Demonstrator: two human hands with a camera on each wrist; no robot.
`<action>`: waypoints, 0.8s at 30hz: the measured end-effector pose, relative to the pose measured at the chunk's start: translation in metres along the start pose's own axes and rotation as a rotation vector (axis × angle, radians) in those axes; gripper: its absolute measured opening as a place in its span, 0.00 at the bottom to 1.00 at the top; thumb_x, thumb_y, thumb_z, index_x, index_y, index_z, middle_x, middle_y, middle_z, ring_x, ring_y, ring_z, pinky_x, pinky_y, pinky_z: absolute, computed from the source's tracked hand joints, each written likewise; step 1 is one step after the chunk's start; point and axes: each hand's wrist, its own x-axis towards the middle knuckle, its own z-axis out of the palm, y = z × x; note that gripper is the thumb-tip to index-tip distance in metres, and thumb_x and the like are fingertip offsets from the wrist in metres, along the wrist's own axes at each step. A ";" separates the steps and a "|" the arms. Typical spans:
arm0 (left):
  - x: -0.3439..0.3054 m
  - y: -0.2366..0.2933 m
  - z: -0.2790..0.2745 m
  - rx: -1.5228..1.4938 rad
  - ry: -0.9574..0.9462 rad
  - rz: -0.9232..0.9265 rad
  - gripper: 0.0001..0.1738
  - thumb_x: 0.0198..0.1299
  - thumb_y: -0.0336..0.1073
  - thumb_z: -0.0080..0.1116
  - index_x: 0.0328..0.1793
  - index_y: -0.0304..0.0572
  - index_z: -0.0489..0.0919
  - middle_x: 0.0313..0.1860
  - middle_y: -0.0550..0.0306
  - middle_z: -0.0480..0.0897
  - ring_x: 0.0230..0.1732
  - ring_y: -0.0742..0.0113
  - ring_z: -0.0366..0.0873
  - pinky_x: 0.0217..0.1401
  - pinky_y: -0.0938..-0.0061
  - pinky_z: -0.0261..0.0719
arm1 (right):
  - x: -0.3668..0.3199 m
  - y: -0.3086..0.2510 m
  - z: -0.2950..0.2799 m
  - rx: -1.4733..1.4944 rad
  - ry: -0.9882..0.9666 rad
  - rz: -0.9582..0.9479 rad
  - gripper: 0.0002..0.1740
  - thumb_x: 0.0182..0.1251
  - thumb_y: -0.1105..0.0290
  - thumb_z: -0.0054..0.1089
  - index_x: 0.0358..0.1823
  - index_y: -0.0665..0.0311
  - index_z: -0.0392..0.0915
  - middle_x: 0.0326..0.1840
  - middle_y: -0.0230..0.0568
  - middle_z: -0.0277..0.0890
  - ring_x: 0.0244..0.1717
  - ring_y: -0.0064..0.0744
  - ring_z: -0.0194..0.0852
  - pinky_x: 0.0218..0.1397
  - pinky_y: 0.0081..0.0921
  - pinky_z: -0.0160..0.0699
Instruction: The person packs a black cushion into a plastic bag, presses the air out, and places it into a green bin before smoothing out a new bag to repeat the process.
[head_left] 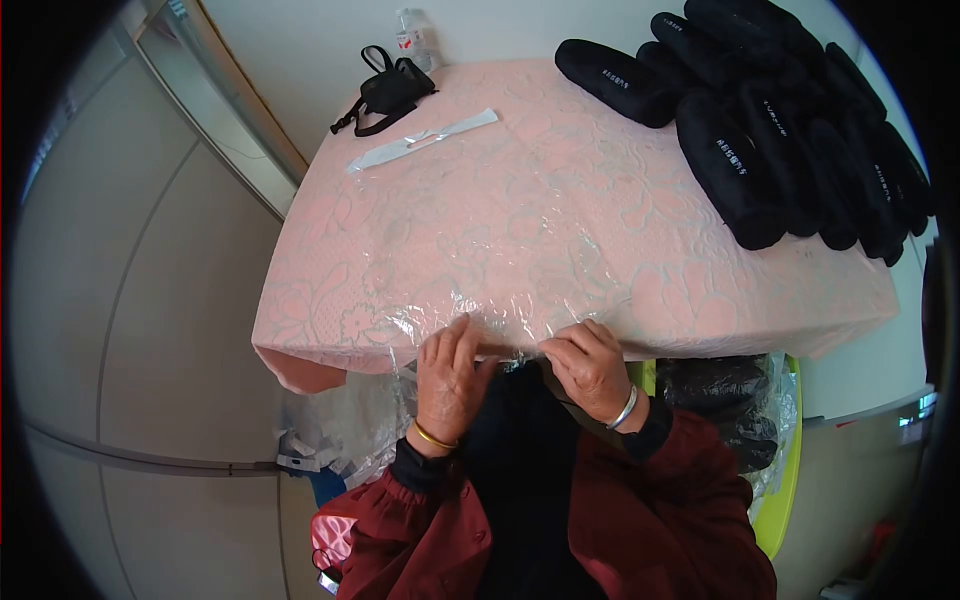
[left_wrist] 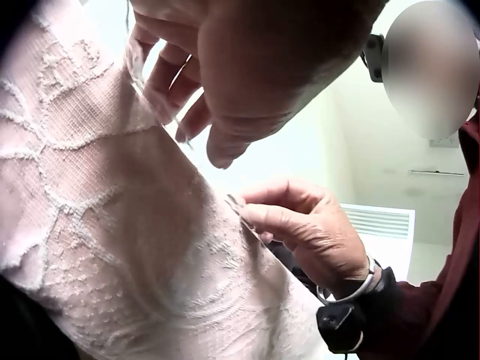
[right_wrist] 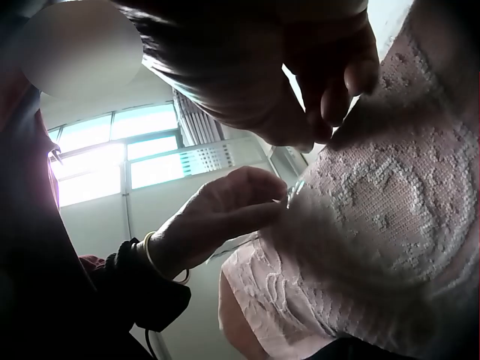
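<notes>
Clear film (head_left: 500, 250) lies spread over the tabletop (head_left: 720, 290), and its near edge reaches the rim just under both hands. The left hand (head_left: 450, 375) has its fingers bent over that rim and, in the right wrist view, nips the film's edge between thumb and fingertips. The right hand (head_left: 590, 365), just beside it, holds the same edge in a tight pinch of thumb and forefinger. Neither hand has hold of anything else. A pile of black slippers (head_left: 780, 130) sits well beyond the right hand, on the far side of the tabletop.

The step in hand looks like fingertip work on that edge. To do it well, each pinch should take only the film and none of the lace cloth (left_wrist: 97, 225) hanging below the fingers, since the open weave could snag. The film is thin and likely slippery, so a grip at the very tips, close to the edge, would hold better than a flat press. With the hands near each other the edge between them stays taut. Any pull is best made gently and evenly from both hands, or the sheet may slide toward the wrists and bunch.
</notes>
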 end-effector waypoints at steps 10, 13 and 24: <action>0.009 -0.026 -0.006 -0.025 0.010 0.013 0.19 0.54 0.29 0.68 0.53 0.41 0.81 0.53 0.51 0.82 0.49 0.50 0.78 0.52 0.60 0.77 | 0.002 -0.004 -0.004 -0.015 0.077 0.054 0.17 0.50 0.79 0.72 0.43 0.62 0.82 0.49 0.38 0.78 0.48 0.43 0.76 0.53 0.40 0.73; 0.014 -0.025 -0.005 -0.026 0.036 -0.022 0.16 0.55 0.28 0.67 0.51 0.41 0.82 0.50 0.52 0.82 0.47 0.50 0.78 0.49 0.60 0.78 | -0.002 0.001 -0.001 -0.010 0.078 0.061 0.17 0.50 0.79 0.72 0.43 0.61 0.82 0.49 0.37 0.78 0.50 0.43 0.77 0.54 0.41 0.72; 0.024 -0.030 -0.011 0.101 -0.022 -0.046 0.05 0.57 0.26 0.64 0.40 0.39 0.82 0.40 0.50 0.82 0.44 0.49 0.81 0.44 0.62 0.81 | -0.001 0.000 -0.003 0.015 0.071 0.049 0.16 0.52 0.79 0.70 0.43 0.60 0.83 0.47 0.36 0.79 0.49 0.42 0.77 0.54 0.39 0.72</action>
